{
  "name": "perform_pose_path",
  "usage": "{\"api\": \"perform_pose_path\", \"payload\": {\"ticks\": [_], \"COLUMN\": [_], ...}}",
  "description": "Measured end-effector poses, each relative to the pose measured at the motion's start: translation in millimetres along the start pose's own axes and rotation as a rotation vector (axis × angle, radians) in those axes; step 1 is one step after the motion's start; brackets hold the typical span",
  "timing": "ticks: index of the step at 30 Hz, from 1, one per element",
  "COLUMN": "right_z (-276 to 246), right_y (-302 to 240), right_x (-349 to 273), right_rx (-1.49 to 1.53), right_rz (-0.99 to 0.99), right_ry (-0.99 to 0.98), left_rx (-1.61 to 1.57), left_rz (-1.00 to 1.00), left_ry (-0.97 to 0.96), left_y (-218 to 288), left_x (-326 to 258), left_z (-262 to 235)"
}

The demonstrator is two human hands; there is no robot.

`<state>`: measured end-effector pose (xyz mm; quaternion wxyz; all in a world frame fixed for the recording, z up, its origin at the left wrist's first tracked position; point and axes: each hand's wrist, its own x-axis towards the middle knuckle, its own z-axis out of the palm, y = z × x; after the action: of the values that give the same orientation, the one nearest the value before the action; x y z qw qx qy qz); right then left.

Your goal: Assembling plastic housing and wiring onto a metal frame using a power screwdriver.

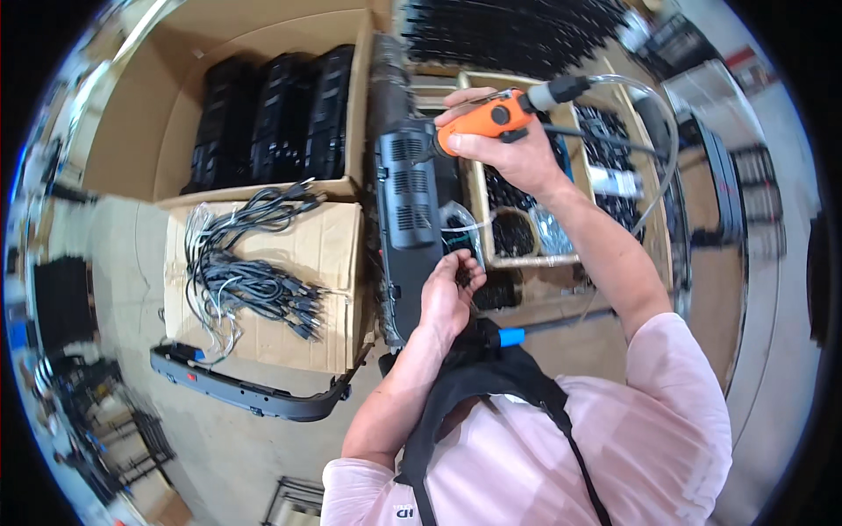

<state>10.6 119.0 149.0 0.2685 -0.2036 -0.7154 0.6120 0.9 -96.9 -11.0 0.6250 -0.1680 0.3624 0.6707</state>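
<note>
My right hand (pixel 509 158) is wrapped round an orange air tool (pixel 481 123) whose far end joins a clear hose. The tool's tip meets the edge of a black plastic housing (pixel 405 302) with vent slots, which lies lengthwise in front of me; whether it touches a screw is too small to tell. Lower down, beside the housing's right edge, my left hand (pixel 449 294) has its fingers curled in, and what they hold is hidden. Just above those fingers lies a small clear plastic bag (pixel 454 215).
A wooden tray (pixel 526 260) with compartments of small dark parts stands to the right. At the left, an open carton (pixel 136 131) holds black housings; below it, bundled black cables (pixel 254 272) lie on cardboard. A curved dark trim piece (pixel 250 399) sits nearer me.
</note>
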Motion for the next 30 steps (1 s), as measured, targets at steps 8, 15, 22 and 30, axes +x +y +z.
{"api": "perform_pose_path", "payload": {"ticks": [8,15,22,30], "right_z": [-67.1,-61.8,-41.7,-60.7], "right_y": [-59.2,-93.2,38.7,286.9], "right_x": [-236.3,-455.9,-556.5,-510.0], "right_rx": [0.035,0.004,0.376,0.970], "right_rz": [0.008,0.032,0.364,0.504], "right_ry": [0.541,1.012,1.480,1.471], "left_rx": [0.304,1.153,2.092,2.272], "left_rz": [-0.153,0.025,0.087,0.065], "left_ry": [-0.134,-0.282,-0.581,-0.364], "left_y": [-53.5,-81.3,-95.2,-121.6], "left_x": [27.3,43.7,-25.7,-34.8], "left_z": [7.8,-1.9,29.9,35.0]}}
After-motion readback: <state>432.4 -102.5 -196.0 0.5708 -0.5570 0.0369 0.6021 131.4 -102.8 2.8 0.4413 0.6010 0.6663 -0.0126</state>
